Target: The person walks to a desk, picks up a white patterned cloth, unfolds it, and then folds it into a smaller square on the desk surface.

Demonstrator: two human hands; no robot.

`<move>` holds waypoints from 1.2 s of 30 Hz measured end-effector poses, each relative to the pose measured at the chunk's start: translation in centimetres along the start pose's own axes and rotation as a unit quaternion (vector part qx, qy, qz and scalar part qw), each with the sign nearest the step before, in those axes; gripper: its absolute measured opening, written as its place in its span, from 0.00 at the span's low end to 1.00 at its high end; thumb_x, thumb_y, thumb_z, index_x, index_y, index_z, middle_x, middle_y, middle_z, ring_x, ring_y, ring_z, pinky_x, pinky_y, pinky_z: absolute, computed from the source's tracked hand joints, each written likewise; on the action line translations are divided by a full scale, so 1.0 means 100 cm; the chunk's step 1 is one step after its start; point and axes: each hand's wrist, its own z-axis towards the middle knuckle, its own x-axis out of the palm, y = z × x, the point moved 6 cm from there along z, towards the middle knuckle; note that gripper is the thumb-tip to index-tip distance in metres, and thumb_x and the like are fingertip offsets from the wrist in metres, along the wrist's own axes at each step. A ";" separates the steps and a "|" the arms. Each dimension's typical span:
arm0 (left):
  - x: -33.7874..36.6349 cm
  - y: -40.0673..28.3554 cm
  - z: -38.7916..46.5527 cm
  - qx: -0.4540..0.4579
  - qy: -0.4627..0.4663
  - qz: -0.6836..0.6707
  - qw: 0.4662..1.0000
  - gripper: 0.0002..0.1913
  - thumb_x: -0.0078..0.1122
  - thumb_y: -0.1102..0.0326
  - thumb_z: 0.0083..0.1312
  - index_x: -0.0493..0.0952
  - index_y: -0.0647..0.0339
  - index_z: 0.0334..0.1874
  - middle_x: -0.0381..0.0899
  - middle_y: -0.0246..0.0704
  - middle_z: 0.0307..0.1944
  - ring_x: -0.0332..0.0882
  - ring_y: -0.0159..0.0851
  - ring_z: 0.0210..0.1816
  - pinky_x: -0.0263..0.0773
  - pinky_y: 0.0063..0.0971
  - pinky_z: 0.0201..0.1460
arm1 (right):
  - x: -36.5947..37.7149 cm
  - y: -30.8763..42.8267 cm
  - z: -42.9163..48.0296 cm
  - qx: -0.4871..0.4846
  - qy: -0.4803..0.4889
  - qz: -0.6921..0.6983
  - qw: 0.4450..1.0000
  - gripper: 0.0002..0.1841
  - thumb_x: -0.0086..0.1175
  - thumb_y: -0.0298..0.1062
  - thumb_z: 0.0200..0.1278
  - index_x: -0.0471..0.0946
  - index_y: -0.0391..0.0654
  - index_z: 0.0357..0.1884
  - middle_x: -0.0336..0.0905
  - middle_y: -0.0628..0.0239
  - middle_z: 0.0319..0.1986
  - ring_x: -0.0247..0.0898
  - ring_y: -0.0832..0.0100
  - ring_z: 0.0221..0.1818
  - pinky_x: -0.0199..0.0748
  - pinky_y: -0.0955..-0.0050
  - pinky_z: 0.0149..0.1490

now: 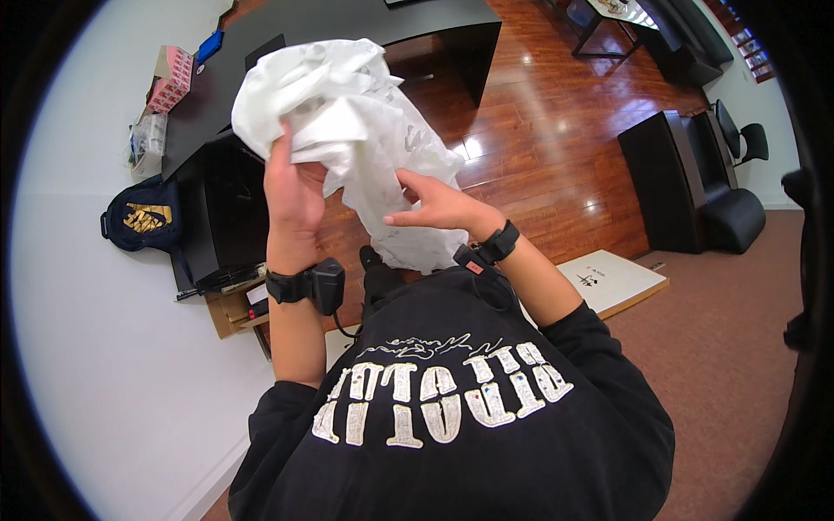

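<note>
A large, crumpled white bag (417, 140), thin and plastic-looking, hangs in front of me, bunched at its upper left. My left hand (293, 189) holds the bunched part, thumb up on the near side and the other fingers mostly hidden in or behind the folds. Against the lower middle of the bag is my right hand (443, 205), thumb and forefinger spread apart and not pinching it. Its remaining fingers are largely out of sight. The loose end of the bag falls towards my waist. Both wrists carry black strapped devices.
Beyond the bag is a dark desk (313, 19) with a pink-and-white box (172, 78) and a clear plastic container (150, 140). A dark backpack (143, 215) rests at the left. Black armchairs (664, 182) stand to the right, near a white panel (609, 280) on the floor.
</note>
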 end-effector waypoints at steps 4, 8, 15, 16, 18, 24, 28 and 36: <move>0.027 0.014 -0.002 -0.028 0.083 0.016 0.996 0.26 0.45 0.54 0.80 0.63 0.64 0.72 0.74 0.39 0.65 0.76 0.41 0.64 0.72 0.41 0.65 | -0.004 0.012 0.011 0.011 -0.069 0.146 0.987 0.26 0.68 0.47 0.60 0.78 0.37 0.51 0.82 0.60 0.38 0.75 0.67 0.40 0.73 0.68 0.47; 0.030 0.017 -0.004 -0.024 0.072 0.043 0.996 0.26 0.46 0.56 0.80 0.62 0.64 0.73 0.75 0.38 0.65 0.76 0.41 0.62 0.72 0.40 0.64 | -0.024 0.026 0.017 -0.030 -0.167 0.093 0.981 0.25 0.68 0.44 0.60 0.78 0.37 0.52 0.83 0.58 0.40 0.75 0.66 0.39 0.73 0.68 0.45; 0.046 0.012 -0.023 -0.007 0.098 0.204 0.974 0.29 0.49 0.55 0.79 0.60 0.65 0.75 0.67 0.37 0.70 0.69 0.35 0.66 0.66 0.32 0.67 | -0.039 0.034 0.017 -0.171 -0.313 0.064 0.932 0.23 0.63 0.31 0.60 0.76 0.40 0.58 0.84 0.52 0.47 0.80 0.57 0.53 0.76 0.64 0.55; 0.046 0.007 -0.024 0.029 0.097 0.242 0.965 0.26 0.50 0.56 0.79 0.66 0.67 0.71 0.71 0.37 0.66 0.66 0.33 0.64 0.60 0.28 0.68 | -0.042 0.036 0.016 -0.191 -0.330 0.033 0.924 0.20 0.57 0.28 0.63 0.76 0.40 0.59 0.84 0.55 0.47 0.80 0.60 0.51 0.76 0.65 0.54; 0.045 0.005 -0.024 0.034 0.132 0.210 0.968 0.26 0.52 0.56 0.78 0.67 0.69 0.70 0.72 0.39 0.65 0.67 0.35 0.64 0.61 0.30 0.68 | -0.046 0.027 0.018 -0.127 -0.281 0.129 0.942 0.19 0.54 0.28 0.65 0.76 0.38 0.58 0.84 0.58 0.47 0.80 0.64 0.50 0.76 0.67 0.54; 0.031 0.025 -0.033 0.215 0.172 0.413 0.868 0.40 0.67 0.57 0.64 0.61 0.70 0.73 0.69 0.48 0.67 0.66 0.49 0.68 0.58 0.40 0.72 | -0.074 0.035 0.004 -0.067 -0.240 0.495 0.832 0.16 0.48 0.35 0.73 0.78 0.39 0.56 0.82 0.68 0.48 0.77 0.73 0.50 0.74 0.70 0.58; 0.019 0.088 -0.038 0.232 0.130 0.513 0.816 0.33 0.66 0.64 0.63 0.67 0.68 0.69 0.72 0.53 0.63 0.68 0.59 0.65 0.61 0.43 0.69 | -0.089 0.056 -0.004 -0.143 -0.208 0.556 0.792 0.15 0.47 0.35 0.75 0.78 0.40 0.56 0.82 0.67 0.48 0.77 0.75 0.50 0.74 0.72 0.58; -0.048 0.086 -0.020 0.011 0.149 0.464 0.873 0.13 0.55 0.62 0.76 0.77 0.67 0.39 0.71 0.23 0.26 0.65 0.23 0.31 0.63 0.23 0.32 | -0.125 0.007 -0.012 -0.016 -0.318 0.482 0.816 0.14 0.51 0.34 0.74 0.77 0.39 0.55 0.82 0.66 0.48 0.79 0.73 0.48 0.77 0.72 0.53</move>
